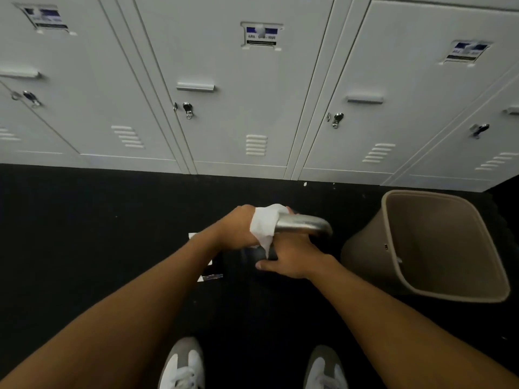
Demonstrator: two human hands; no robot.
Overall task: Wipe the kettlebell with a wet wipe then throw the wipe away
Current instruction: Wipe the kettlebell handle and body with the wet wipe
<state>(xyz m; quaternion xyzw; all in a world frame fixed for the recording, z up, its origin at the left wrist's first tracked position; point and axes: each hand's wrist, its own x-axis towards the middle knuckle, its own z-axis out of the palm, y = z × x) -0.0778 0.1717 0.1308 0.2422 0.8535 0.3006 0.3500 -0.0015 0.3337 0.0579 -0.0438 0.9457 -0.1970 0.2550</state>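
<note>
I'm in a gym locker room: grey metal lockers (pixel 241 88) with labels and latches stand along the black floor (pixel 84 220)

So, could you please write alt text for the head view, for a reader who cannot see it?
A person's left hand wraps a white wipe around a kettlebell's steel handle while the right hand steadies the dark body below. A tan bin stands on the black floor to the right, grey lockers behind.
</note>
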